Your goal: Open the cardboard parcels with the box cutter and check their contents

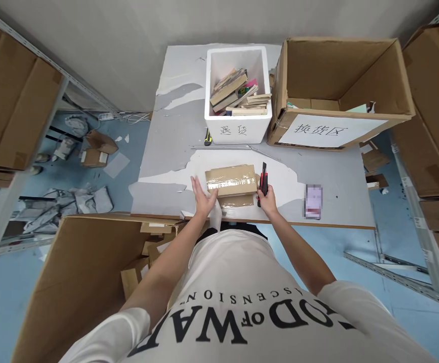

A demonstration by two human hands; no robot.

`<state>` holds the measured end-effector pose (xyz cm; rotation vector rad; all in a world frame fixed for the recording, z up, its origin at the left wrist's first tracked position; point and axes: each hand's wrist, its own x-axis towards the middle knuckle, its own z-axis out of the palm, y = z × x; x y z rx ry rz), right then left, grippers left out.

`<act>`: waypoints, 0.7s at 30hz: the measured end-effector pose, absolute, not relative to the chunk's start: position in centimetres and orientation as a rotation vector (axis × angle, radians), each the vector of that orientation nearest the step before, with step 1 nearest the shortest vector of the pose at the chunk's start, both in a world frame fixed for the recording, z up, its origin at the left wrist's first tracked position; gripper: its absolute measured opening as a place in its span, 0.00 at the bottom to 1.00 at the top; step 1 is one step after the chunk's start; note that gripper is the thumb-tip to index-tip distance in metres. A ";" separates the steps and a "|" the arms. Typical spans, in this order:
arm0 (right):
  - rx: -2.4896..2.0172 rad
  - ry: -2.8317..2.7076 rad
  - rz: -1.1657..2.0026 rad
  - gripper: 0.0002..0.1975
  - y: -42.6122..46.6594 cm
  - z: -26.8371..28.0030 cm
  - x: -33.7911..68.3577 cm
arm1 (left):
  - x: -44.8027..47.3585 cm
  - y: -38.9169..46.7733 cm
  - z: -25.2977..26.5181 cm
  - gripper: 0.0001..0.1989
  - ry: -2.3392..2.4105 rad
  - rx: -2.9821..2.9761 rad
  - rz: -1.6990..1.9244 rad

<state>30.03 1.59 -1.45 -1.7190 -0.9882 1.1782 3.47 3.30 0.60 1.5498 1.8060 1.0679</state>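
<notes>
A taped cardboard box [231, 181] lies near the table's front edge, with a flap showing along its near side. My left hand [203, 200] is at the box's left end, fingers stretched out and apart, the thumb touching its near left corner. Below that hand a strip of white paper [215, 218] hangs at the table edge. In my right hand [267, 200], close to the box's right end, is a red and black box cutter [263, 182], pointing away from me.
Behind the box stand a white foam bin [238, 131] of books and a large open carton [317, 132] with a paper label. A yellow-black cutter [207, 137] lies by the bin. A blurred phone-like object [313, 201] lies right. Another carton [90, 252] holding boxes stands front left.
</notes>
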 end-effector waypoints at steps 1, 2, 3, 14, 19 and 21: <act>-1.740 -0.954 1.182 0.22 1.2 -1.5 30.1 | 3.2 3.6 0.6 0.46 1.734 1.650 1.036; -1.760 -0.914 1.191 0.22 0.9 -1.4 30.3 | 3.0 3.9 0.5 0.42 1.661 1.733 0.991; -1.771 -0.879 1.204 0.22 0.5 -1.4 30.5 | 2.7 4.1 0.4 0.38 1.598 1.798 0.944; -1.690 -1.193 1.303 0.38 -1.5 2.2 34.7 | 1.4 5.0 -0.7 0.46 1.467 2.036 0.827; -1.691 -1.213 1.340 0.38 -0.7 3.1 34.4 | 1.6 5.0 -1.0 0.45 1.471 2.021 0.837; -1.695 -1.202 1.354 0.38 -0.6 3.1 34.1 | 1.7 5.0 -1.0 0.45 1.467 2.002 0.842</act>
